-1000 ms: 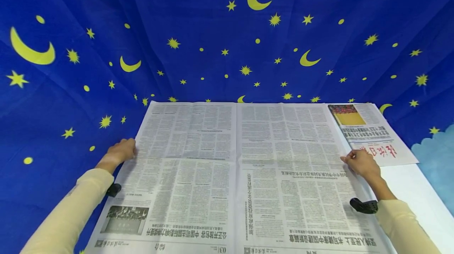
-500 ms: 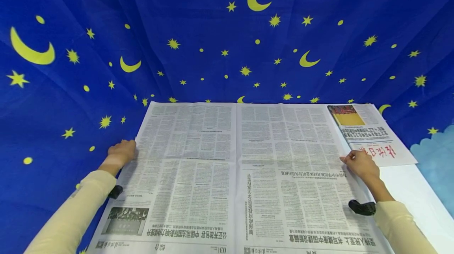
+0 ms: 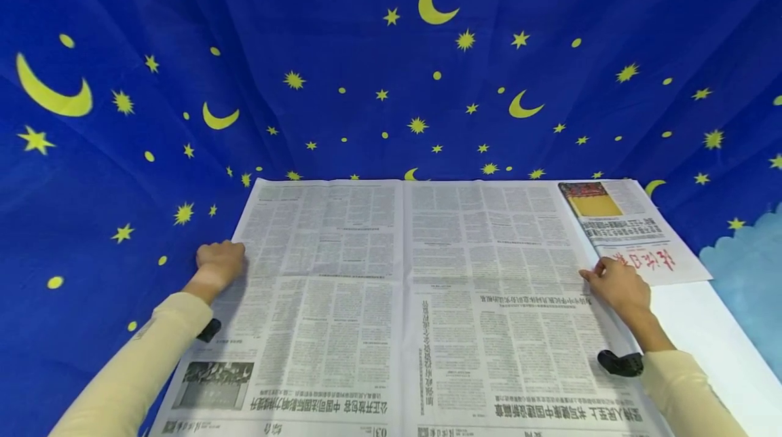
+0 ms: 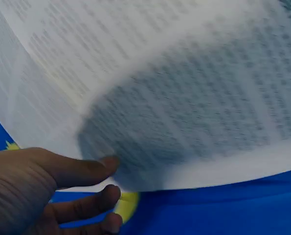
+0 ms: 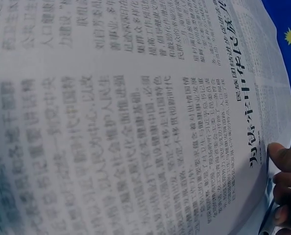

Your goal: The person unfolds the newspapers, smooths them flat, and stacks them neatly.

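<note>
A large newspaper [image 3: 342, 301] lies spread wide in the head view, its print upside down, with a fold line down the middle. At its left edge is my left hand [image 3: 221, 264]. In the left wrist view that hand's thumb [image 4: 94, 171] lies over the paper's margin while other fingers curl below the edge, pinching it. My right hand [image 3: 620, 288] pinches the right edge between thumb and fingers. The right wrist view shows the right thumb [image 5: 284, 157] at the margin, with the fingers bent beneath it and partly cut off by the frame.
A folded newspaper section [image 3: 650, 240] with a colour photo and red title lies at the back right. The white tabletop [image 3: 702, 328] shows along the right. A blue cloth [image 3: 342, 36] with yellow moons and stars hangs behind and on the left.
My left hand has shifted a little to the right, inward over the newspaper's left edge. The right hand keeps its place at the right edge. The head view has tilted slightly.
</note>
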Action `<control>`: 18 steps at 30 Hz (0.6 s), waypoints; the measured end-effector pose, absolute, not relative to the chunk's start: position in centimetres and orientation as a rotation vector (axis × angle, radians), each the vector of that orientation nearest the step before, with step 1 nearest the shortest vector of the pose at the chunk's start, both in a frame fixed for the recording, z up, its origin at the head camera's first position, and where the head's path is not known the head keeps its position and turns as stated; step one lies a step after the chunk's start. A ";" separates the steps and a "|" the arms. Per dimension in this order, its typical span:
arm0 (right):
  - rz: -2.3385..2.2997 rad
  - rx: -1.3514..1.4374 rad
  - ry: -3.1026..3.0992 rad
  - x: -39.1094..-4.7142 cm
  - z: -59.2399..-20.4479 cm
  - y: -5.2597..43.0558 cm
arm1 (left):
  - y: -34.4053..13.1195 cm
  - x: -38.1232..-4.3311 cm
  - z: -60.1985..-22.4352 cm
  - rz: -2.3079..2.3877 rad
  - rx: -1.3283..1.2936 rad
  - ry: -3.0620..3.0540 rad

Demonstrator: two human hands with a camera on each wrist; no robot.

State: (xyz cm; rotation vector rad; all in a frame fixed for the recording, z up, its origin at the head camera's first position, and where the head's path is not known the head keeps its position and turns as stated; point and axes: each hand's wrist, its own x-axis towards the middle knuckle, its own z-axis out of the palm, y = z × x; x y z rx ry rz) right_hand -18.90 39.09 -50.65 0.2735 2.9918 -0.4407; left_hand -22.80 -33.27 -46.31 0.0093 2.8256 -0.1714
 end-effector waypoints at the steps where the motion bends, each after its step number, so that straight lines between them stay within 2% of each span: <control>1: -0.440 0.258 3.010 -18.9 -50.7 39.0 | -32.9 -22.9 -46.2 -0.173 0.030 2.838; 8: -0.383 0.149 3.104 -18.3 -51.4 38.0 | -29.3 -23.9 -46.3 -0.099 0.216 2.921; 18: -0.361 0.073 3.237 -18.2 -52.1 38.2 | -21.6 -24.4 -48.1 0.148 0.563 3.040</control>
